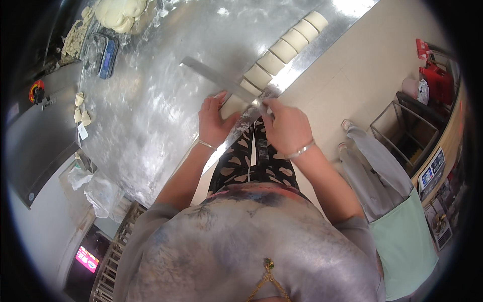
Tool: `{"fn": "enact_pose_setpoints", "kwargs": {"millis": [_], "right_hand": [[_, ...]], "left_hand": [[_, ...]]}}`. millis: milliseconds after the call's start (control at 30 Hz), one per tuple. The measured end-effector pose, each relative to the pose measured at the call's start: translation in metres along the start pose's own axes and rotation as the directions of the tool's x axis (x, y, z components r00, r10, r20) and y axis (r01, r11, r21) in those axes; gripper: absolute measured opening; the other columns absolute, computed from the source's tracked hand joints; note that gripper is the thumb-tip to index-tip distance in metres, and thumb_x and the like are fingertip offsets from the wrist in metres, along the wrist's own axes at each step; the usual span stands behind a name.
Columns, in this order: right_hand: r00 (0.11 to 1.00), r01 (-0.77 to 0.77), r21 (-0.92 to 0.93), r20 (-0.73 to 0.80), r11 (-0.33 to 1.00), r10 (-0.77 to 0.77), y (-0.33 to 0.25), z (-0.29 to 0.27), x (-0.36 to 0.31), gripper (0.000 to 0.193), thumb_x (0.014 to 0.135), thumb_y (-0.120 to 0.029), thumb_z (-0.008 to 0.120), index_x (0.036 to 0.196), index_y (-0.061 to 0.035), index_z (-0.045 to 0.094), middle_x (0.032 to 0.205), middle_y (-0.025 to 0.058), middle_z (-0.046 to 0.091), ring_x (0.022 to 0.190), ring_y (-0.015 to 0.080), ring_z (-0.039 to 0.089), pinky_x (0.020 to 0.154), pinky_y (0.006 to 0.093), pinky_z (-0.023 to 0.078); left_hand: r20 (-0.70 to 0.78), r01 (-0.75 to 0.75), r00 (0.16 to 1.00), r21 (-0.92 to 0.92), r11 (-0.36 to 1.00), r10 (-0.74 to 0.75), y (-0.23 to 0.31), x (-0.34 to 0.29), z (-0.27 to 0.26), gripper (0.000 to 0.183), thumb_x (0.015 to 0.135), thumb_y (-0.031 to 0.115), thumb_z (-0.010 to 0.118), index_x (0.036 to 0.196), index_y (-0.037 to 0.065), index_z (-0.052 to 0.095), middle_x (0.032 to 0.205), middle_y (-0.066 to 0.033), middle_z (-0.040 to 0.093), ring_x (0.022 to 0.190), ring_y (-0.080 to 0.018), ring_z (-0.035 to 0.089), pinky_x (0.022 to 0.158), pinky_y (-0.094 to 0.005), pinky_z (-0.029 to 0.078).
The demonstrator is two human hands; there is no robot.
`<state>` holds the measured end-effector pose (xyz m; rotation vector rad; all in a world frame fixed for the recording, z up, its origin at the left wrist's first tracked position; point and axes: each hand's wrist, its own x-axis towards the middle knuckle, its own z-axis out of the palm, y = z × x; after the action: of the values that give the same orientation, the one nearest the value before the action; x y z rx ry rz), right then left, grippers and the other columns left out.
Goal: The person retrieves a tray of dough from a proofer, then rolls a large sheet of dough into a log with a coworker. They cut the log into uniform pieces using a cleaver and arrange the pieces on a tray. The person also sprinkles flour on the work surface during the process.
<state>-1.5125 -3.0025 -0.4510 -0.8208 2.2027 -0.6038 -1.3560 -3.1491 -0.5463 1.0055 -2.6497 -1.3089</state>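
I stand at the near edge of the floured steel table (151,116); every position below is given from that edge. My right hand (286,125) is clenched around the handle end of a long flat metal blade (221,80), which runs from the edge out across the table and up to my left. My left hand (214,121) lies flat, fingers spread, pressing on the uncut end of the dough strip (235,103) right at the edge. Five cut dough pieces (284,50) sit in a row along the same edge, farther out to my right. A large dough mass (121,12) and a small scale (103,55) stand at the far side, well away from the edge.

Judgement: portioning is in hand, with the blade set across the strip just beside the last cut piece. The next stroke calls for a straight downward press, my left fingers kept clear of the blade.
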Motion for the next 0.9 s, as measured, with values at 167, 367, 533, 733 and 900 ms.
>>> {"fn": "enact_pose_setpoints", "kwargs": {"millis": [167, 367, 533, 733, 900], "right_hand": [[0.999, 0.009, 0.009, 0.031, 1.0, -0.009, -0.011, 0.004, -0.027, 0.028, 0.084, -0.013, 0.062, 0.11, -0.0046, 0.061, 0.075, 0.0193, 0.067, 0.071, 0.0395, 0.064, 0.065, 0.048, 0.05], [0.998, -0.057, -0.039, 0.037, 0.998, 0.058, -0.014, 0.021, -0.023, 0.027, 0.084, -0.015, 0.064, 0.109, -0.0049, 0.063, 0.074, 0.0187, 0.067, 0.072, 0.0391, 0.065, 0.066, 0.0476, 0.05], [0.999, -0.047, -0.083, -0.032, 0.995, 0.044, -0.011, 0.035, -0.02, 0.021, 0.084, -0.018, 0.065, 0.098, -0.0031, 0.06, 0.072, 0.0191, 0.065, 0.069, 0.0389, 0.065, 0.065, 0.0479, 0.052], [0.995, -0.098, -0.135, -0.006, 0.986, 0.099, -0.008, 0.044, -0.011, 0.019, 0.083, -0.016, 0.064, 0.094, -0.0016, 0.06, 0.076, 0.0207, 0.066, 0.074, 0.0389, 0.066, 0.068, 0.0476, 0.053], [0.971, -0.197, -0.195, 0.096, 0.961, 0.219, -0.009, 0.057, 0.014, 0.016, 0.081, -0.014, 0.063, 0.091, -0.001, 0.064, 0.083, 0.022, 0.067, 0.081, 0.0397, 0.066, 0.073, 0.0474, 0.053]], "left_hand": [[0.056, -0.057, 0.997, 0.006, 0.998, 0.057, -0.009, -0.007, -0.004, 0.047, 0.069, 0.016, 0.08, 0.11, 0.004, 0.061, 0.104, -0.0145, 0.06, 0.094, -0.0372, 0.057, 0.084, -0.046, 0.046], [-0.031, -0.143, 0.989, 0.06, 0.988, 0.145, -0.008, -0.005, -0.004, 0.044, 0.07, 0.021, 0.079, 0.107, 0.003, 0.063, 0.103, -0.0153, 0.06, 0.096, -0.0383, 0.057, 0.084, -0.0463, 0.046], [-0.002, -0.111, 0.994, 0.09, 0.99, 0.112, -0.008, -0.003, -0.005, 0.045, 0.072, 0.026, 0.076, 0.11, 0.005, 0.063, 0.105, -0.0138, 0.06, 0.1, -0.0352, 0.056, 0.088, -0.0441, 0.042], [0.002, -0.122, 0.992, 0.118, 0.985, 0.123, -0.005, -0.005, -0.007, 0.046, 0.074, 0.026, 0.075, 0.112, 0.005, 0.061, 0.11, -0.0162, 0.059, 0.103, -0.0386, 0.056, 0.089, -0.0469, 0.043], [0.004, -0.105, 0.994, 0.094, 0.99, 0.105, -0.004, 0.0, -0.003, 0.046, 0.074, 0.021, 0.073, 0.114, 0.003, 0.059, 0.114, -0.0202, 0.057, 0.104, -0.0417, 0.055, 0.09, -0.048, 0.045]]}}
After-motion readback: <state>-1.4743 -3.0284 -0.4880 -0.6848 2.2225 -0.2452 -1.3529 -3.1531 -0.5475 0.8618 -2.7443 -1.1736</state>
